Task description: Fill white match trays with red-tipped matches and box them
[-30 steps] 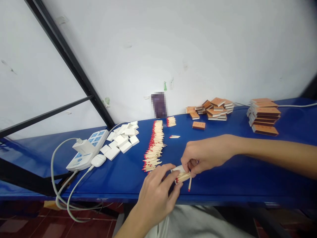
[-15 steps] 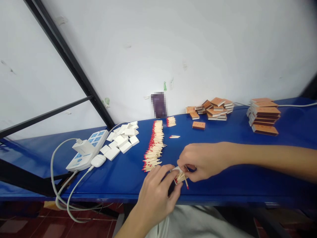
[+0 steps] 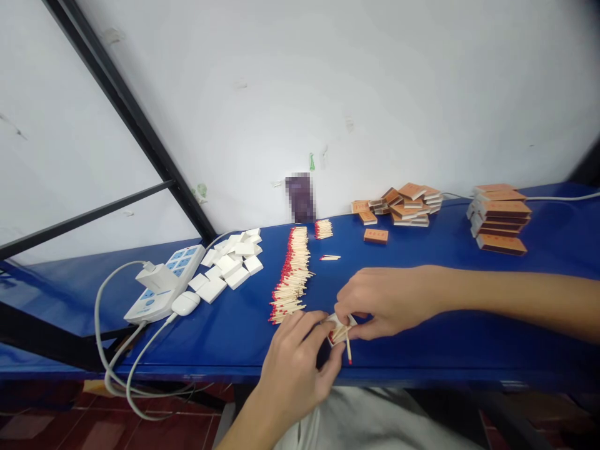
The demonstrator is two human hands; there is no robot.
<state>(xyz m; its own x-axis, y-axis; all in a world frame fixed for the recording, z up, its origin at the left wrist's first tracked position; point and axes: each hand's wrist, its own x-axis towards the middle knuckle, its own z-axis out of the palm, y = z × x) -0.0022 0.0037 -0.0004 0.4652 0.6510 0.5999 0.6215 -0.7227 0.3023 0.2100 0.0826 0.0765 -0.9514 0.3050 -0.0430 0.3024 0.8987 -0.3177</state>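
My left hand [image 3: 300,356] is closed around a small white matchbox tray [image 3: 334,338], thumb on the near side and fingers on the far side. Several matches lie inside it, partly hidden by fingers. My right hand [image 3: 375,303] pinches matches at the tray's right end. One match [image 3: 349,350] pokes out over the near side, its red head pointing toward me. Just beyond my left hand runs a long row of red-headed matches [image 3: 293,269]. A small bundle of matches [image 3: 323,229] and a few loose matches [image 3: 330,257] lie to the right of that row.
White trays [image 3: 229,265] are heaped at the left beside a power strip [image 3: 166,284] with cables and a white case [image 3: 185,304]. Orange matchboxes are piled [image 3: 407,203] at the back, with one box [image 3: 375,235] in front and a stack [image 3: 501,219] at right. A blue table [image 3: 422,362] carries everything.
The match poking out of the tray has swung left, to hang more upright over the near side. My right fingers have shifted slightly left; my left hand keeps its grip.
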